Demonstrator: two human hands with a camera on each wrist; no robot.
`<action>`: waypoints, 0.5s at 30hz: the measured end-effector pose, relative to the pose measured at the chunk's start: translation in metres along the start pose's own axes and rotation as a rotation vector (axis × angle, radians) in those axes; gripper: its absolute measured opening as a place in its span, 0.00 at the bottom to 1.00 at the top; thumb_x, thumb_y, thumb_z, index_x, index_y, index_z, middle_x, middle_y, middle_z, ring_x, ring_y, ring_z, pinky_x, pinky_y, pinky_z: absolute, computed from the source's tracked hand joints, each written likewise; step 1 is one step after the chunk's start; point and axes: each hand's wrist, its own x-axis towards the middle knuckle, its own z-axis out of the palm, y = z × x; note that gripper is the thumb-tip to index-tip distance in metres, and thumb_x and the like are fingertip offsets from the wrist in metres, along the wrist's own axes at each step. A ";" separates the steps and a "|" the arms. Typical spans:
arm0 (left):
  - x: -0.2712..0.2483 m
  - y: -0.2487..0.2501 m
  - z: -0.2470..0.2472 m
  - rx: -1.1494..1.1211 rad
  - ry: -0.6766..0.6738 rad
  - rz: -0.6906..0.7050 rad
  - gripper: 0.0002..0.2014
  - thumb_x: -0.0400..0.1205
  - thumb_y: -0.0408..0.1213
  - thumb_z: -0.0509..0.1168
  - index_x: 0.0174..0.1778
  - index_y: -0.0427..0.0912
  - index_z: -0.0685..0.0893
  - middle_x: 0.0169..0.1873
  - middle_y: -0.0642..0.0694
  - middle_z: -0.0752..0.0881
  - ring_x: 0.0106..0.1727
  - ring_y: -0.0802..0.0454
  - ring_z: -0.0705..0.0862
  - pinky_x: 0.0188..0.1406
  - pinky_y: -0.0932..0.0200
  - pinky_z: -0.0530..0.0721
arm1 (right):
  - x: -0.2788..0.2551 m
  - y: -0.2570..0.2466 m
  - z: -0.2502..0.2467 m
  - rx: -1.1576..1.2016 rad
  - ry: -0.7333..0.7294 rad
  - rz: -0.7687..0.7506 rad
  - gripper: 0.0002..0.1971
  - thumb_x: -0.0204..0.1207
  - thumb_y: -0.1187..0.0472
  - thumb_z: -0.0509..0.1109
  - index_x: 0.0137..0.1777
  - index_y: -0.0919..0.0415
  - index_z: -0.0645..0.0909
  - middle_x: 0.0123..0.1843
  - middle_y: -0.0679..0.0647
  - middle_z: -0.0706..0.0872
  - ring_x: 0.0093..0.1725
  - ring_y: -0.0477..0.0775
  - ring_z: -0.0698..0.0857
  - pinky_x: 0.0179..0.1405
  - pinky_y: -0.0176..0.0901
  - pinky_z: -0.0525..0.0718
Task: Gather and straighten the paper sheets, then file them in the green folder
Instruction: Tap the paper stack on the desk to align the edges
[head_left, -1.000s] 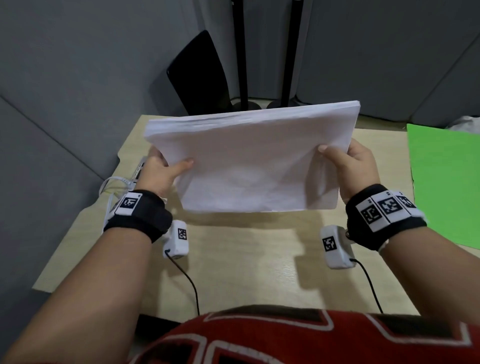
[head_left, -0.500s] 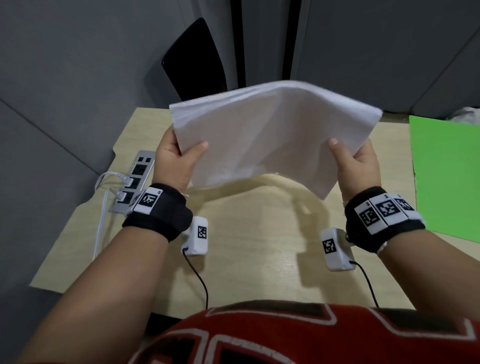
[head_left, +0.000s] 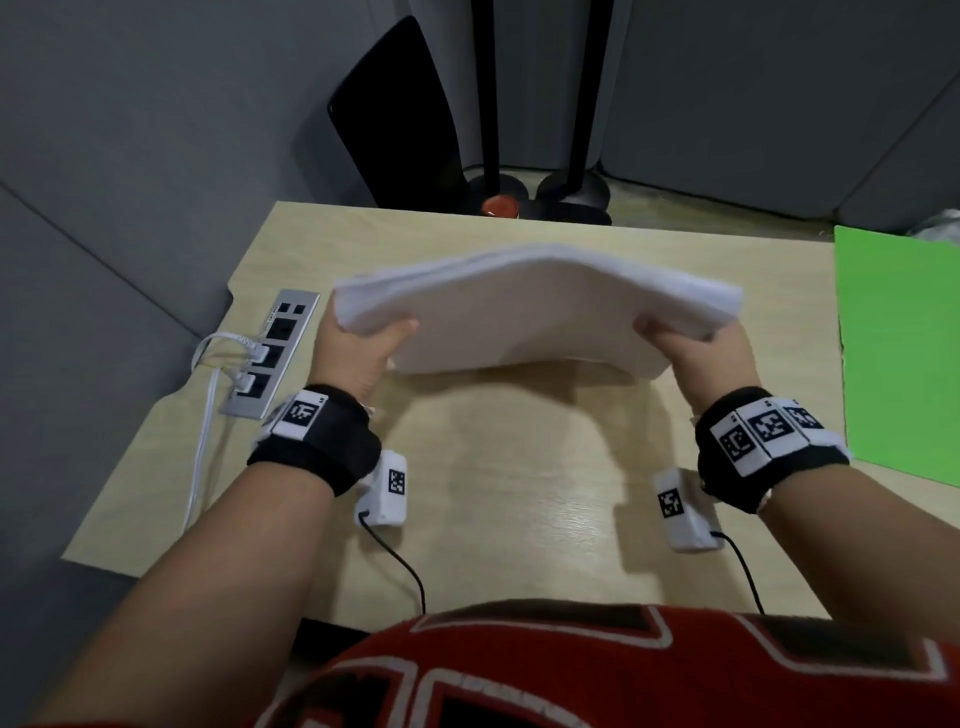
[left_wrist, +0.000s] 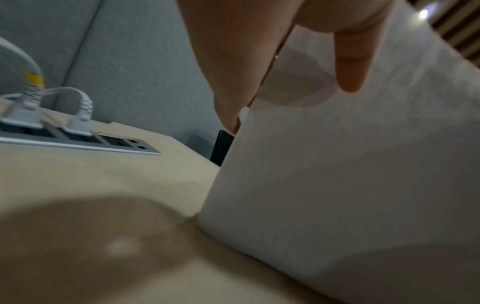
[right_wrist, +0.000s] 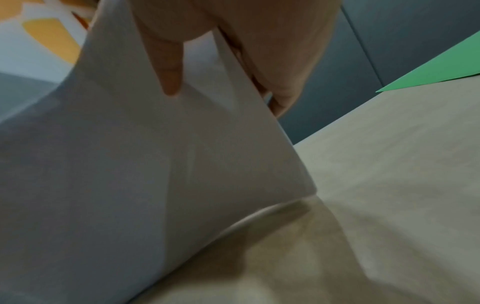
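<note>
the fingers of the left hand (head_left: 353, 353) and the right hand (head_left: 696, 353) are hidden behind the paper sheets (head_left: 535, 306). the green folder (head_left: 898, 353), to the right of the right hand, is cut off by the picture's edge. individual sheet edges are blurred in every view.

On my surface (head_left: 519, 493) I see a silver power strip (head_left: 270, 358) at the left edge with white cables (head_left: 205, 441) plugged in; beyond the far edge, two black stand bases (head_left: 540, 192) and a red object (head_left: 500, 206).
</note>
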 end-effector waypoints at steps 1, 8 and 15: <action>-0.001 -0.004 0.000 0.058 -0.019 -0.017 0.22 0.71 0.29 0.76 0.61 0.38 0.82 0.51 0.49 0.88 0.48 0.59 0.87 0.44 0.74 0.83 | 0.000 0.003 0.001 -0.104 -0.026 0.027 0.21 0.66 0.57 0.79 0.61 0.51 0.82 0.53 0.49 0.89 0.51 0.49 0.87 0.49 0.44 0.84; 0.001 0.006 0.008 0.029 0.030 0.048 0.14 0.76 0.31 0.73 0.57 0.42 0.84 0.46 0.54 0.88 0.42 0.70 0.86 0.41 0.74 0.81 | 0.002 -0.003 0.004 0.094 0.056 0.003 0.11 0.72 0.59 0.75 0.54 0.59 0.85 0.44 0.49 0.89 0.43 0.46 0.88 0.41 0.38 0.84; 0.001 -0.013 0.009 0.103 -0.001 -0.093 0.19 0.75 0.30 0.73 0.63 0.35 0.83 0.52 0.46 0.88 0.57 0.48 0.87 0.37 0.75 0.81 | 0.004 0.017 0.001 -0.269 -0.042 0.083 0.16 0.73 0.57 0.75 0.60 0.60 0.83 0.52 0.57 0.86 0.49 0.55 0.83 0.46 0.43 0.76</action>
